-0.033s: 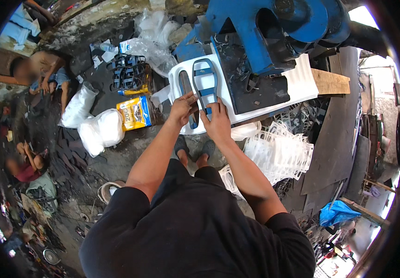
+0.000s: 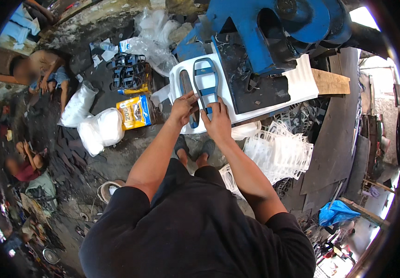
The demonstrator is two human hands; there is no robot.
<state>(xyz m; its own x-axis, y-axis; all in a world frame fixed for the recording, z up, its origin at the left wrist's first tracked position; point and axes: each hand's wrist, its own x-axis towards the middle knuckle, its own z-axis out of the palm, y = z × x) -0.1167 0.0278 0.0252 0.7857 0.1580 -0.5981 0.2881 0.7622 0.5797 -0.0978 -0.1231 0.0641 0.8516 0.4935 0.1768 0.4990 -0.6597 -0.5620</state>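
A blue sole-shaped cutting die [image 2: 204, 72], an open outline with crossbars, lies on a white foam sheet [image 2: 224, 88]. Beside it on the left, a long sole-shaped hole [image 2: 186, 83] in the sheet shows darker material below. My left hand [image 2: 182, 110] reaches across the near part of that hole, its fingers closed at the die's left edge. My right hand [image 2: 217, 120] grips the near end of the die, with fingers over its right side. Part of that end is hidden by my fingers.
A large blue press [image 2: 265, 28] stands over a black plate [image 2: 255, 97], right of the die. White cut-out sheet scraps [image 2: 278, 155] are heaped at right. Left are white bags [image 2: 100, 132], a yellow pack [image 2: 136, 112] and black strapped pieces [image 2: 128, 72]. Two people [image 2: 47, 69] sit farther left.
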